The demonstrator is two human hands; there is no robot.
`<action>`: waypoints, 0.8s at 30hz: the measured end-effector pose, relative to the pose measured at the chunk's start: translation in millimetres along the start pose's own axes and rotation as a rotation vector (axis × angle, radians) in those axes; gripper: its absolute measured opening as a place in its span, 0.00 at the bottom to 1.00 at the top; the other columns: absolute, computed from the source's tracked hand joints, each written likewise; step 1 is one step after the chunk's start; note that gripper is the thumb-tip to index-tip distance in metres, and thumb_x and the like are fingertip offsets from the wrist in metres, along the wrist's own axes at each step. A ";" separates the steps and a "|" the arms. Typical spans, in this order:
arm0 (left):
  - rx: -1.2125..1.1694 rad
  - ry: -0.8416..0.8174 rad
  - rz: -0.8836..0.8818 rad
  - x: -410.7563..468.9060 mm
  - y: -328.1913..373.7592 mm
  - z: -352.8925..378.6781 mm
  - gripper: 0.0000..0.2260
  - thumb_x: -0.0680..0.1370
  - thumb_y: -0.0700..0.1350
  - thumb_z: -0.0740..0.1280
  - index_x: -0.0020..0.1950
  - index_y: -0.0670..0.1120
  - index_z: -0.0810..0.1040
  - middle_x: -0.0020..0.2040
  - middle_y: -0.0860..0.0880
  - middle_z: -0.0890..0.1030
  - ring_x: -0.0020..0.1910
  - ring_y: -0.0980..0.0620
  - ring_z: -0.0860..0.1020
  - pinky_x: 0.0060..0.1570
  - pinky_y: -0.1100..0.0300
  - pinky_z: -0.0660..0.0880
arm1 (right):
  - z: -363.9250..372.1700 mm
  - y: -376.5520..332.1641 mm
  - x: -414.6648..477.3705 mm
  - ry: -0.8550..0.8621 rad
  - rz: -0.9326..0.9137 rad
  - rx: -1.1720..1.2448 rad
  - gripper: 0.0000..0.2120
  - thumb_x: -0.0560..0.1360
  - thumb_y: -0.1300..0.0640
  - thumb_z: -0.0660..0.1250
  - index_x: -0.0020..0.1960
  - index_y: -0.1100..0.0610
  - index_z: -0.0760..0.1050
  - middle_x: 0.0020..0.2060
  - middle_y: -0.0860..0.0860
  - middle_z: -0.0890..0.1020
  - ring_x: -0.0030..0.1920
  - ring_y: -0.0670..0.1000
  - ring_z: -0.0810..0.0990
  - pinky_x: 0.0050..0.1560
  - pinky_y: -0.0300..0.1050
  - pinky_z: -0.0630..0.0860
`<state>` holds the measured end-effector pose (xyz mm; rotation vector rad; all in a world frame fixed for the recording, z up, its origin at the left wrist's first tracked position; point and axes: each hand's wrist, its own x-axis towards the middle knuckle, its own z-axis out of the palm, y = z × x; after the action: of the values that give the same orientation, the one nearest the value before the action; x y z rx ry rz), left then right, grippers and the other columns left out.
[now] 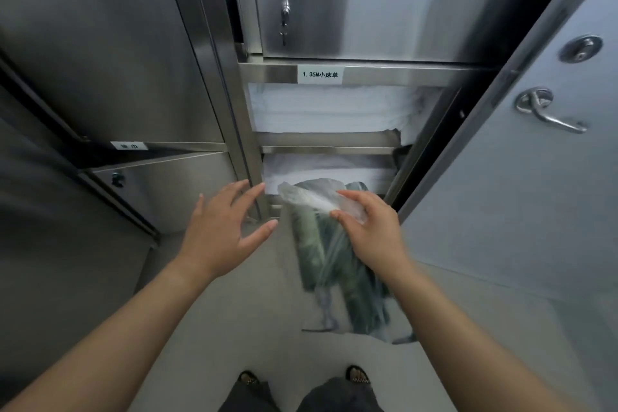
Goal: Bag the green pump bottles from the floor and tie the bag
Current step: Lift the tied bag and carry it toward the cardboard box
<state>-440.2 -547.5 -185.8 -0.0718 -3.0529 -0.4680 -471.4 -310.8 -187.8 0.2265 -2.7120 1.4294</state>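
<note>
Green pump bottles [337,264] hang inside a clear plastic bag [321,237], blurred but visibly dark green and packed upright or slightly tilted; how many there are cannot be told. The bag hangs above the pale grey floor [234,328], directly below the right hand [371,231], which pinches the gathered top of the plastic between thumb and curled fingers. A loose flap of the bag's mouth sticks up and to the left of that grip. The left hand [224,227] hovers just to the left of the bag, apart from it, with its fingers spread and straight and nothing in its grasp. Behind the bag stands a stainless steel cabinet [133,43] with an open compartment; folded white linen [321,107] fills the upper shelf under a white label [320,74], and more white cloth lies on the shelf below, just behind the bag's top. An opened steel door [541,177] with a lever handle [545,110] stands on the right. At the bottom edge the person's dark trousers and the tips of two shoes [357,375] show on the floor.
</note>
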 end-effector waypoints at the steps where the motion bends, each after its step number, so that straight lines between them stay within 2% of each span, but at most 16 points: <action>1: -0.007 0.010 -0.014 -1.6 9.6 1.0 0.34 0.69 0.70 0.48 0.72 0.57 0.62 0.72 0.49 0.67 0.71 0.49 0.65 0.68 0.38 0.57 | -8.7 1.1 0.1 -0.011 0.000 0.008 0.15 0.71 0.53 0.71 0.57 0.52 0.78 0.48 0.42 0.77 0.50 0.38 0.74 0.51 0.20 0.63; 8: -0.016 0.063 -0.105 -9.6 82.8 18.1 0.34 0.69 0.70 0.48 0.72 0.57 0.62 0.71 0.49 0.68 0.71 0.50 0.65 0.68 0.40 0.59 | -66.7 19.5 1.6 -0.082 -0.035 0.085 0.13 0.71 0.53 0.71 0.55 0.51 0.79 0.50 0.43 0.79 0.52 0.40 0.75 0.54 0.27 0.67; 10: -0.024 0.082 -0.164 -17.7 96.2 23.3 0.34 0.69 0.70 0.48 0.72 0.58 0.62 0.71 0.49 0.68 0.71 0.50 0.65 0.68 0.40 0.59 | -74.5 25.4 0.9 -0.133 -0.066 0.081 0.13 0.71 0.54 0.71 0.56 0.52 0.79 0.50 0.43 0.79 0.51 0.38 0.74 0.54 0.21 0.62; 12: -0.029 0.097 -0.249 -32.3 104.8 29.5 0.34 0.69 0.70 0.47 0.72 0.57 0.62 0.71 0.48 0.68 0.71 0.49 0.65 0.68 0.39 0.60 | -76.5 33.0 -0.6 -0.202 -0.095 0.063 0.14 0.71 0.54 0.70 0.57 0.53 0.78 0.50 0.43 0.78 0.51 0.38 0.72 0.50 0.14 0.55; 16: -0.011 0.080 -0.432 -75.4 113.1 38.3 0.36 0.69 0.71 0.46 0.72 0.56 0.62 0.72 0.48 0.67 0.71 0.49 0.64 0.68 0.40 0.59 | -64.9 41.1 -3.3 -0.336 -0.101 0.108 0.15 0.71 0.54 0.71 0.57 0.51 0.78 0.53 0.44 0.79 0.51 0.38 0.72 0.51 0.23 0.64; 18: 0.006 0.079 -0.517 -98.4 113.4 38.5 0.36 0.69 0.71 0.46 0.73 0.56 0.62 0.72 0.48 0.67 0.71 0.49 0.65 0.69 0.40 0.60 | -54.7 36.9 -7.0 -0.411 -0.110 0.118 0.15 0.71 0.54 0.71 0.58 0.51 0.77 0.52 0.43 0.78 0.51 0.38 0.72 0.50 0.23 0.65; 21: 0.016 0.109 -0.649 -133.4 111.5 33.4 0.36 0.69 0.71 0.46 0.73 0.56 0.62 0.72 0.49 0.67 0.72 0.49 0.64 0.69 0.40 0.60 | -36.3 21.9 -18.1 -0.536 -0.157 0.153 0.14 0.71 0.54 0.71 0.57 0.50 0.77 0.50 0.41 0.76 0.47 0.32 0.72 0.47 0.16 0.61; 24: 0.022 0.150 -0.765 -169.7 110.5 25.4 0.37 0.68 0.72 0.46 0.72 0.56 0.62 0.72 0.50 0.67 0.71 0.50 0.65 0.69 0.40 0.60 | -14.3 4.3 -36.6 -0.650 -0.213 0.194 0.13 0.71 0.55 0.71 0.56 0.50 0.78 0.49 0.40 0.75 0.47 0.23 0.69 0.47 0.15 0.60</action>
<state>-266.1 -441.0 -187.0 1.0968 -2.8248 -0.4319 -436.1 -293.1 -187.9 1.1358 -2.8575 1.7923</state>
